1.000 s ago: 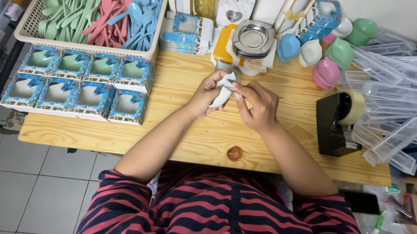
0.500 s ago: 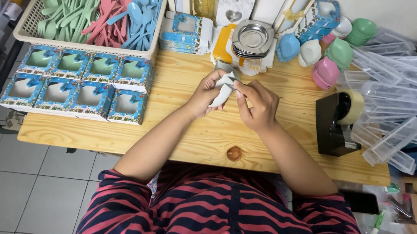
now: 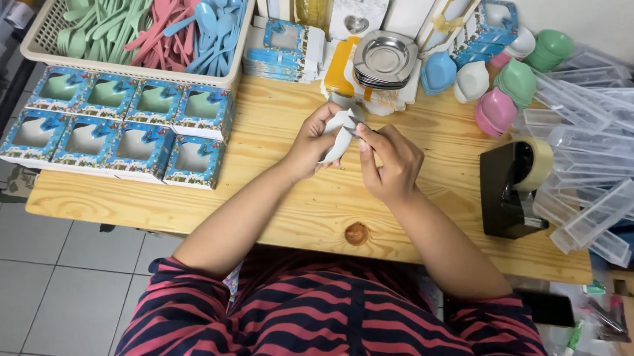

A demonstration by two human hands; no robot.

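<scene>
Above the wooden table [image 3: 286, 205], both hands, left hand [image 3: 312, 142] and right hand [image 3: 391, 164], grip a small white piece [image 3: 339, 137].

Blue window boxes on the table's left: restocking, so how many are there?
8 blue window boxes: four in the back row beside the basket, four in front. More may be hidden beneath.

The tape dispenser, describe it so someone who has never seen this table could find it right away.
Start at the wooden table and go to its right end, past the right hand. There stands the tape dispenser, beside a heap of clear plastic boxes. It is the only black, blocky thing there, carrying a tan roll of tape.
</scene>
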